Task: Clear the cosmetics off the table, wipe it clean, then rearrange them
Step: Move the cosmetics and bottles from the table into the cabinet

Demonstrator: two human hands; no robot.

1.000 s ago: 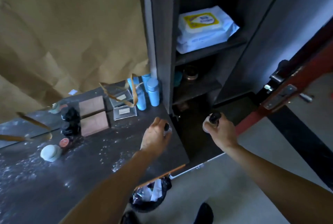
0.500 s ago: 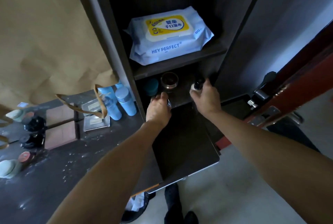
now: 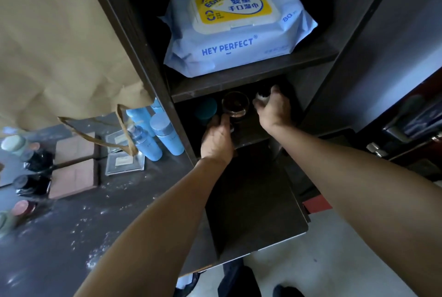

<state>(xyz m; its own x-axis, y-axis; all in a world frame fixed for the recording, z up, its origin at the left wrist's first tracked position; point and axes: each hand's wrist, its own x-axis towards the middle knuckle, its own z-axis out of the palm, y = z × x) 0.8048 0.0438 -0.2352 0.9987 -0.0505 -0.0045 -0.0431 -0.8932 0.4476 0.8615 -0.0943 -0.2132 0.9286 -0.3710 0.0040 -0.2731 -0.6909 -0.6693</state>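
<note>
Head view shows both my hands inside the lower shelf (image 3: 251,135), so I would set the bottle down upright, clear of the brown jar (image 3: 235,105), before letting go. My right hand (image 3: 275,111) grips a small white bottle (image 3: 262,98); my left hand (image 3: 216,140) is curled just before the jar, round what I cannot tell, while blue bottles (image 3: 166,135) stand on the table (image 3: 71,237).

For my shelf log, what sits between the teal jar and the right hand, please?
Between the teal jar and the right hand stands a round dark jar; head view.
</note>
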